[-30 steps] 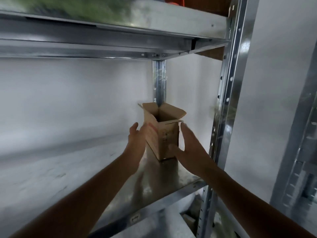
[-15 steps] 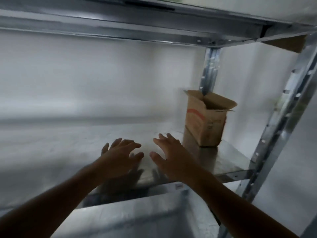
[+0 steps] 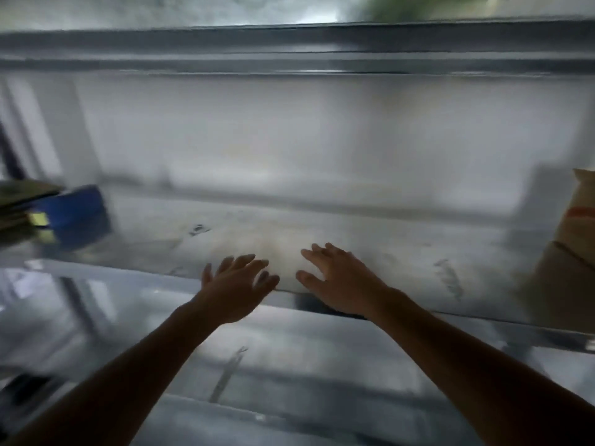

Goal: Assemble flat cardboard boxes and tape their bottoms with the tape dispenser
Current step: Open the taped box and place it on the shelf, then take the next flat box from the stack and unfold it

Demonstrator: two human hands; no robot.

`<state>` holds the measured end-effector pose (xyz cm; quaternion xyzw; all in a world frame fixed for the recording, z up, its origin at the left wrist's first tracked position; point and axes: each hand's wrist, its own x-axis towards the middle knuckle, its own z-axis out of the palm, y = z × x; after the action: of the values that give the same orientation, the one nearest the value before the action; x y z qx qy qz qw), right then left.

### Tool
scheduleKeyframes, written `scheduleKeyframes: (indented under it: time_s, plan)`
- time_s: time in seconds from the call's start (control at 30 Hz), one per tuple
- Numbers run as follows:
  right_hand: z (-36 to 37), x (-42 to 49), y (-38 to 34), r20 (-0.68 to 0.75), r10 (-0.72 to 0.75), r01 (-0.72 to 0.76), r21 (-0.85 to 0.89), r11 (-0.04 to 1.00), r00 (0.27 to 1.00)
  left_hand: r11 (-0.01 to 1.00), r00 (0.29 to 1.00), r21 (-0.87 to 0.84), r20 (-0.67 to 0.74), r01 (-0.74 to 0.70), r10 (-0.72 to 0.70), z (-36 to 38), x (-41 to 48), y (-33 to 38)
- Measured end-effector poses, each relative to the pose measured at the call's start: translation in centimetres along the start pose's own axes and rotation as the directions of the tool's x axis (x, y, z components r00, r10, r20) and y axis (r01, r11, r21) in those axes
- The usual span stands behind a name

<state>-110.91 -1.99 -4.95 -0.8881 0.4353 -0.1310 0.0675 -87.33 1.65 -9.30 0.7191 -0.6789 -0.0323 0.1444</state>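
A: Hands?
B: Left hand (image 3: 240, 284), right hand (image 3: 341, 278) — grip spread, empty, at shelf (image 3: 418, 252) front edge.
A: Box (image 3: 576, 239)?
B: Standing at shelf's right end — assembled, apparently; more boxes likely left.

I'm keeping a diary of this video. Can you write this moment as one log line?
left hand: open, empty | right hand: open, empty | cardboard box: on shelf, far right, untouched

Both hands are out over the near edge of the shelf (image 3: 402, 239), mid-width — left hand (image 3: 236, 286) and right hand (image 3: 341, 278) side by side, apart. The cardboard box (image 3: 573, 246) stands at the far right, a blurry container (image 3: 75, 209) at the far left.
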Motion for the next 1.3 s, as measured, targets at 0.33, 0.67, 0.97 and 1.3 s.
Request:
scheduleKeyframes:
  time_s: [0.33,0.67,0.97,1.3]
  plan:
    - [8.1,9.1,-16.7,0.045,-0.236,0.235,0.025,0.972,0.971,0.979,0.974,0.084,-0.147,0.186,-0.172,-4.8,-7.2,-16.9]
    - [10.4,22.2,-30.5,0.000,-0.420,0.417,0.135,0.899,0.907,0.916,0.878,0.041,-0.305,0.398,-0.368,-11.2,-6.3,-31.7]
    - [11.7,34.1,-39.7,-0.003,-0.565,0.562,0.097,0.821,0.825,0.841,0.787,0.084,-0.412,0.535,-0.459,-18.5,-3.3,-42.5]
    - [14.4,42.0,-47.4,0.013,-0.642,0.592,0.373,0.715,0.767,0.781,0.722,0.083,-0.450,0.619,-0.525,-22.1,-0.8,-53.4]
